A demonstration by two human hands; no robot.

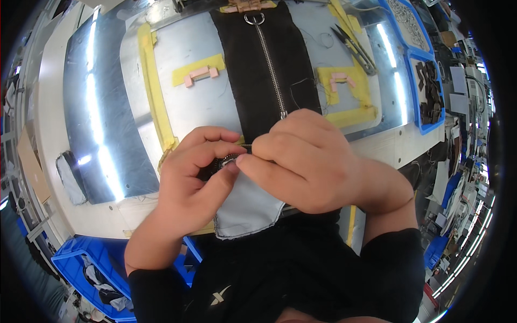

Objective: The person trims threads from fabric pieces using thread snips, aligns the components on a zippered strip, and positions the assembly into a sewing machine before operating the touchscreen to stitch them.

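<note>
My left hand is closed around the gathered end of a black fabric piece with a pale grey underside. A short row of metal zipper teeth shows between its thumb and fingers. My right hand pinches right beside the left fingertips; what sits in that pinch is hidden. The grey cloth hangs toward my lap, with dark stitching along its lower edge. Beyond my hands lies a long black fabric strip with a metal zipper down its middle and a metal D-ring at its far end.
Pink blocks on yellow tape flank the strip, with more pink blocks at right. Thread snips lie at far right. A blue tray holds dark pieces. A blue bin with cloth stands lower left; a fabric piece lies left.
</note>
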